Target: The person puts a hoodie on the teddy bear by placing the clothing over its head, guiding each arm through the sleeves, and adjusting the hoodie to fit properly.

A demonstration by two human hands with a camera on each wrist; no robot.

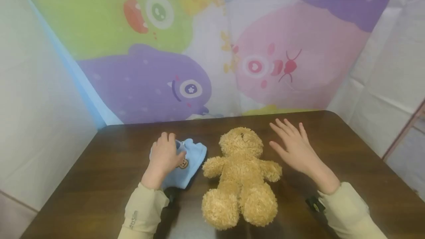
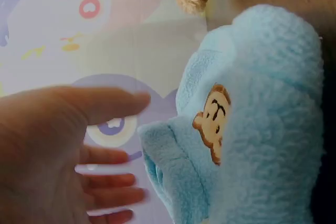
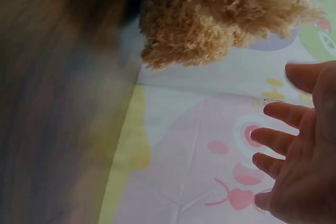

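Note:
A fluffy golden-brown teddy bear (image 1: 241, 169) lies on its back on the dark table, head toward the far edge and arms spread. Left of it is a small light-blue fleece garment (image 1: 194, 159) with a brown bear-face patch (image 2: 212, 121). My left hand (image 1: 164, 156) hovers over the garment's left part and hides some of it. In the left wrist view, that hand's fingers (image 2: 113, 195) are extended beside the fleece, nothing between them and the thumb. To the bear's right, my right hand (image 1: 293, 148) is raised with fingers spread, holding nothing, near the bear's arm (image 1: 271, 170).
The dark wooden table (image 1: 96, 180) has a rounded far right corner. Behind it hangs a cloth backdrop (image 1: 216, 84) with cartoon monsters, and white sheets (image 1: 43, 95) enclose both sides. Dark straps with small devices (image 1: 315, 204) sit at both cuffs.

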